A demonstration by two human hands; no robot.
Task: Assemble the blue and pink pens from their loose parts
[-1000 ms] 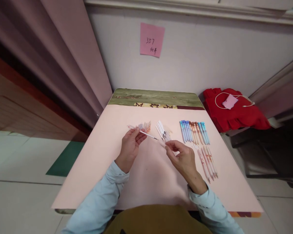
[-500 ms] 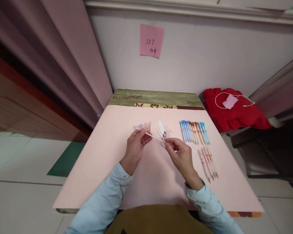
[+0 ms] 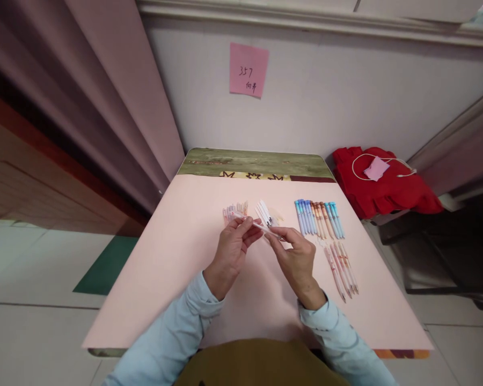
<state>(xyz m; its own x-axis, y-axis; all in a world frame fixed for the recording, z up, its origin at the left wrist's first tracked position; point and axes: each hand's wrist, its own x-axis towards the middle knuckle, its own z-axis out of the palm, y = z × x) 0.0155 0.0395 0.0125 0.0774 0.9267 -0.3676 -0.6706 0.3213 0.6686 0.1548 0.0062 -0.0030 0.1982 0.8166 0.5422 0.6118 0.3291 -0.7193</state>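
Observation:
My left hand (image 3: pixel 232 249) is closed on a slim pen barrel (image 3: pixel 239 215) with pinkish marks at its upper end. The fingers of my right hand (image 3: pixel 295 257) pinch a white pen refill (image 3: pixel 264 229) at the barrel's lower right end. The two lie in one slanting line, the refill partly inside the barrel. Just beyond my left hand lies a group of clear, patterned pen barrels (image 3: pixel 235 208). Several white refills (image 3: pixel 263 210) with dark ends rest beyond the gap between my hands.
Right of my hands lies a row of blue and brown pens (image 3: pixel 320 219), with several pink-and-white pens (image 3: pixel 342 271) nearer me. Small clear parts (image 3: pixel 320 243) lie beside them. A pink-covered table (image 3: pixel 169 268) carries everything. A red cloth bundle (image 3: pixel 390 187) stands beyond its right edge.
My left hand has moved right, closer to my right hand. Less of the white refill shows between them, and it has slid further into the barrel.

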